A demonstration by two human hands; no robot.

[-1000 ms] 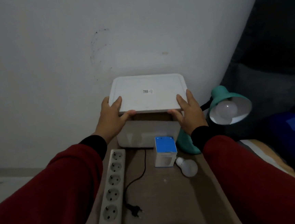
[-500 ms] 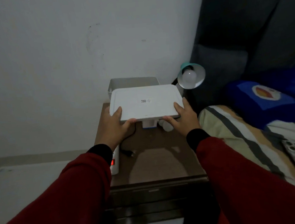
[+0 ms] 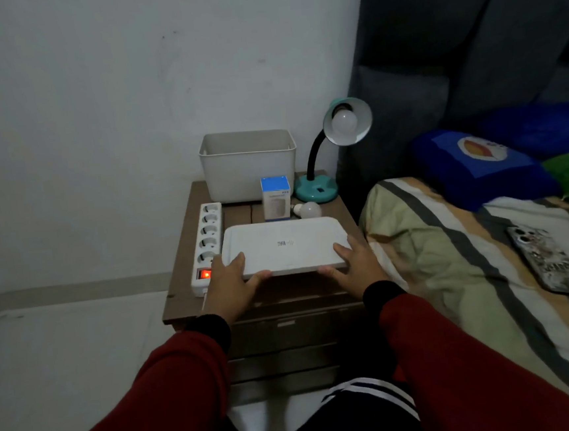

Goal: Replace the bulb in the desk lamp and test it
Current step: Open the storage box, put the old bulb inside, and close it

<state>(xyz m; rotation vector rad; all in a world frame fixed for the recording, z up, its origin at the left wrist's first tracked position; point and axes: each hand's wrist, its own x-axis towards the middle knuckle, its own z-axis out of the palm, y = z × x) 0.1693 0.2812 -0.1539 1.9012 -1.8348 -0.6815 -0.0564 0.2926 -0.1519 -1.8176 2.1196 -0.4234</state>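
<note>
A teal desk lamp (image 3: 318,188) stands at the back right of the wooden nightstand (image 3: 180,293), an unlit bulb (image 3: 344,120) in its shade. A loose white bulb (image 3: 308,209) lies beside a blue and white bulb box (image 3: 276,199). My left hand (image 3: 232,281) and my right hand (image 3: 358,265) grip the near corners of a flat white lid (image 3: 284,246), held low over the nightstand's front. Behind stands the open white bin (image 3: 247,163).
A white power strip (image 3: 207,239) with a glowing red switch runs along the nightstand's left edge. A bed with a striped cover (image 3: 453,269) lies to the right, with a phone (image 3: 548,257) and a blue pillow (image 3: 478,164) on it. The wall is behind.
Both hands lifted the white lid off the bin and drew it toward me, down to the nightstand's front. The view has pulled back from the nightstand.
</note>
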